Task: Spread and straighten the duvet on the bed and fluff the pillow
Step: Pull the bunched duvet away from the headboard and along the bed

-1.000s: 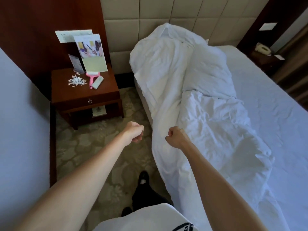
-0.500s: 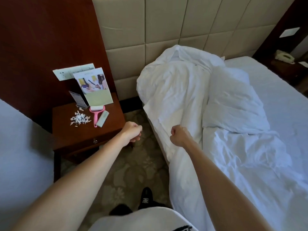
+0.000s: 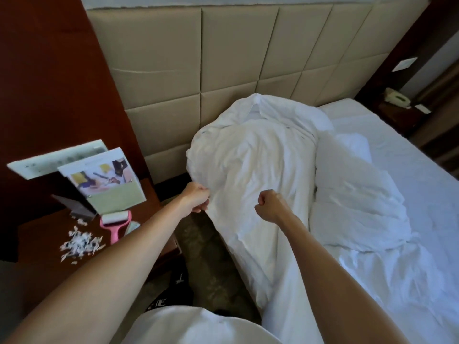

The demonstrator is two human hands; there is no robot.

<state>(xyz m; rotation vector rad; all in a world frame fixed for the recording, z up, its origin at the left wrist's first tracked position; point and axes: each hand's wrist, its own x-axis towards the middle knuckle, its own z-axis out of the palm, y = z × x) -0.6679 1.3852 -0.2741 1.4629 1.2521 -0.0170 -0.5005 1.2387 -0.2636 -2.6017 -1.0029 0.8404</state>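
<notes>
duvet point(image 3: 260, 175): bunched in a long heap along the near edge of the bed point(image 3: 409, 175), up against the headboard point(image 3: 223, 58)
left hand point(image 3: 196, 201): pinching the duvet's edge
right hand point(image 3: 269, 206): fisted over the heap, grip on cloth can't tell
step: just getting hold, nothing spread yet
next: probably lift and fling across the mattress
pillow point(image 3: 347, 189): slumped beside the heap, unfluffed
in the way: nightstand point(image 3: 37, 244) close by, with lint roller point(image 3: 115, 223) and paper scraps point(image 3: 79, 242)

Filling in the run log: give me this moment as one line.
stage: reaching for duvet | left hand: at duvet edge, curled | right hand: fisted over duvet | duvet: bunched along bed's near side
</notes>
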